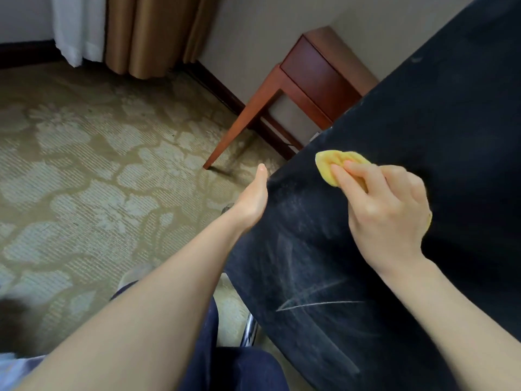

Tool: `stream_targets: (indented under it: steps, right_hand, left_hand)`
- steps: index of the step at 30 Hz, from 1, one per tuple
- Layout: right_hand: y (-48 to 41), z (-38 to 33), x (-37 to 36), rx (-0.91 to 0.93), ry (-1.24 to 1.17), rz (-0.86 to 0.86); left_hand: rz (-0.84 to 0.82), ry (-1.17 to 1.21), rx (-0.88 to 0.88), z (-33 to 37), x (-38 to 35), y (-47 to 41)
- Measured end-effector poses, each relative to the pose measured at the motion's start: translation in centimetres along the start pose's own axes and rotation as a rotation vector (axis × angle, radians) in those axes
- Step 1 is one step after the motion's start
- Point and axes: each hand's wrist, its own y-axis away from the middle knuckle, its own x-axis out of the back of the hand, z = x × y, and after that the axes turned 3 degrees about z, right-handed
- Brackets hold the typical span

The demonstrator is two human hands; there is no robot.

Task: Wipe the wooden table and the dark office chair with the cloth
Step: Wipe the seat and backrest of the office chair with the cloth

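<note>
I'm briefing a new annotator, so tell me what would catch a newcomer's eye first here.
The yellow cloth stands out, held by the right hand against the dark office chair at centre right. Pale streaks mark the chair's surface lower down, while the left hand rests at its left edge. A wooden table stands behind it, upper centre.

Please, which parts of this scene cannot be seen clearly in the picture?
Head view only:
- Left hand: its fingers are hidden behind the dark office chair edge, so its grip is unclear.
- Yellow cloth: mostly covered by the right hand.
- Wooden table: partly hidden behind the chair.
- Chair base: only a chrome part shows.
</note>
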Motion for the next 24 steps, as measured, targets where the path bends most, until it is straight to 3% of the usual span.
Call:
stream_targets:
  steps: [9, 17, 21, 24]
  right_hand:
    - [1.0, -4.8, -4.5, 0.151, 0.066, -0.14]
    - [6.2, -7.8, -5.7, 0.329, -0.111, -0.392]
    - [8.3, -6.3, -3.8, 0.452, -0.151, -0.368]
    - [8.9, -4.5, -1.9, 0.438, -0.163, -0.309]
  left_hand:
    - [0.022, -0.086, -0.164, -1.2, 1.7, -2.2]
    - [-0.079, -0.084, -0.145, -1.9, 2.2, -1.2]
    - [-0.085, -0.054, -0.121, -3.0, 2.1, 0.0]
    - [-0.096, -0.019, -0.107, -3.5, 1.8, 1.0]
